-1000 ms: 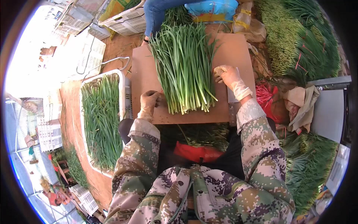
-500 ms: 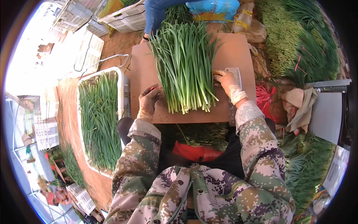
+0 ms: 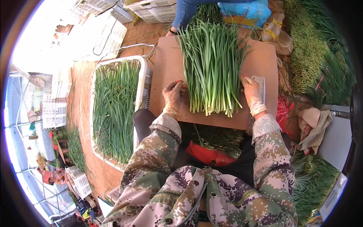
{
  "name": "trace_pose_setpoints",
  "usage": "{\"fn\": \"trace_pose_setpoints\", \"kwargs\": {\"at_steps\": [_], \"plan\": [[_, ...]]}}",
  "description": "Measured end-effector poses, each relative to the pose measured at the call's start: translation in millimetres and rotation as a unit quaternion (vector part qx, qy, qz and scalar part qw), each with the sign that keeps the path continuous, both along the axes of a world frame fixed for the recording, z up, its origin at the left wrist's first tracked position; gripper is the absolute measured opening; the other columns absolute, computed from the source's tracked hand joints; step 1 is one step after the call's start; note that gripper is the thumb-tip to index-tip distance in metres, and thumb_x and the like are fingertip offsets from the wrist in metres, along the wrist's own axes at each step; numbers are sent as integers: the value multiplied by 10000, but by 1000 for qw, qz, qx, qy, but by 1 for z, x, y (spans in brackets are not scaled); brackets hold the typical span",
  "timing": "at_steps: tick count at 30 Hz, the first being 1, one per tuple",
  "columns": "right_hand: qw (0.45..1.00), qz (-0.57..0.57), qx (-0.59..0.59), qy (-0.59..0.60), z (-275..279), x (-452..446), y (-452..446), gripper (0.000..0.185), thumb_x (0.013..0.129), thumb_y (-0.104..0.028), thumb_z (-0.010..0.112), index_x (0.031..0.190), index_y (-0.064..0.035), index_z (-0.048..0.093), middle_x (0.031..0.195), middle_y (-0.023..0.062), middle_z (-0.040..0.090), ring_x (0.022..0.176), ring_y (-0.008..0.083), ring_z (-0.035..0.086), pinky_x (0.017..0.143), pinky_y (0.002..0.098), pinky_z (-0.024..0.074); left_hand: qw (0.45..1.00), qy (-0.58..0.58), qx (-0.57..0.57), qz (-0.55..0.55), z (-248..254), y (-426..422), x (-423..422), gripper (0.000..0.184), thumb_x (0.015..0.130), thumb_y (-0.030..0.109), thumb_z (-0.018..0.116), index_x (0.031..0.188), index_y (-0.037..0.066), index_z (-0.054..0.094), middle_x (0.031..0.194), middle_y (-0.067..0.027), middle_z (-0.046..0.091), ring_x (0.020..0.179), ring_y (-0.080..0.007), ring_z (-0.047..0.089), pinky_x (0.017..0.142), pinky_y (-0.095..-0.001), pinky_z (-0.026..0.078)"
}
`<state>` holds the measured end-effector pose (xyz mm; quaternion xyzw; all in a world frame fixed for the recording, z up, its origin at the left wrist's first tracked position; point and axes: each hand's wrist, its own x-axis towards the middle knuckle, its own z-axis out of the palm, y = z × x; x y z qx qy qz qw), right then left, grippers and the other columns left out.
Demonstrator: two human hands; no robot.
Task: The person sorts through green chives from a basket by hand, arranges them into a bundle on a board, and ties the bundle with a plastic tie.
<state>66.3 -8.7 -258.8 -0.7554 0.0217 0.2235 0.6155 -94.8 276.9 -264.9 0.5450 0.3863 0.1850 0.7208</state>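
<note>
A wide bunch of garlic chives lies on a brown board in front of me, its pale cut ends towards me. At the bunch's left side, my left hand is closed, with a red tie between its fingertips. My right hand, also closed, is at the right side of the bunch, and a bit of red shows at its fingertips. Any part of the tie under the chives is hidden. Just beyond my right hand lies a cleaver, partly covered by that hand.
On the left stands a white crate full of chives. Red ties hang at the board's right, near a crumpled sack. Piles of chives lie farther right. Another person's jeans-clad leg is behind the board.
My view has shifted left, so everything appears farther right. My right hand's fingers now point more forward, with red showing at their tips. The chives stay on the board.
</note>
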Motion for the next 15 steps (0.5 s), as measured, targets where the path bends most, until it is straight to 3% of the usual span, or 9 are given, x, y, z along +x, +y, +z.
{"fn": "trace_pose_setpoints", "kwargs": {"at_steps": [5, 7, 8, 9, 11, 15], "plan": [[999, -23, 45, 1, -1, -4, -2, 300, 944, -250, 635, 1117, -11, 692, 1022, 58, 694, 818, 124, 624, 688, 246, 509, 1000, 13, -2, 25, 4, -10, 1, 131, 933, 138, 652, 983, 24, 690, 834, -75, 717, 597, -124, 638, 520, -243, 492], [1000, 3, 14, -15, 3, -3, -4, 279, 946, -244, 630, 1091, -17, 700, 931, 28, 693, 745, 104, 609, 633, 243, 493, 998, -10, -34, 46, 2, -10, 3, 119, 942, 137, 637, 973, 24, 658, 874, -87, 721, 622, -149, 663, 517, -258, 505], [999, 45, -24, 4, -1, 2, -7, 238, 954, -224, 610, 1041, -22, 701, 814, 11, 668, 639, 90, 582, 561, 238, 461, 998, -8, -38, 47, 1, -10, 3, 119, 949, 141, 628, 976, 25, 630, 881, -89, 716, 649, -173, 682, 521, -268, 516], [998, 49, -25, 5, -3, 5, -12, 238, 954, -224, 610, 1041, -22, 701, 814, 11, 668, 639, 90, 582, 561, 238, 461, 998, -8, -39, 51, 1, -9, 3, 119, 949, 141, 628, 976, 25, 630, 881, -89, 716, 649, -173, 682, 521, -268, 516], [987, 129, -21, 92, 3, 8, -18, 208, 960, -208, 592, 1004, -28, 687, 751, 14, 642, 552, 91, 541, 513, 233, 429, 998, -4, -32, 50, 2, -9, 2, 131, 952, 152, 623, 981, 24, 625, 868, -91, 710, 634, -173, 673, 520, -268, 515], [976, 137, -3, 170, 16, 2, -27, 220, 968, -224, 583, 996, -25, 673, 756, 21, 640, 564, 102, 557, 525, 227, 444, 998, -17, -56, 3, 0, -14, -4, 131, 956, 144, 605, 987, 22, 641, 867, -93, 707, 619, -167, 656, 521, -270, 518]]}}
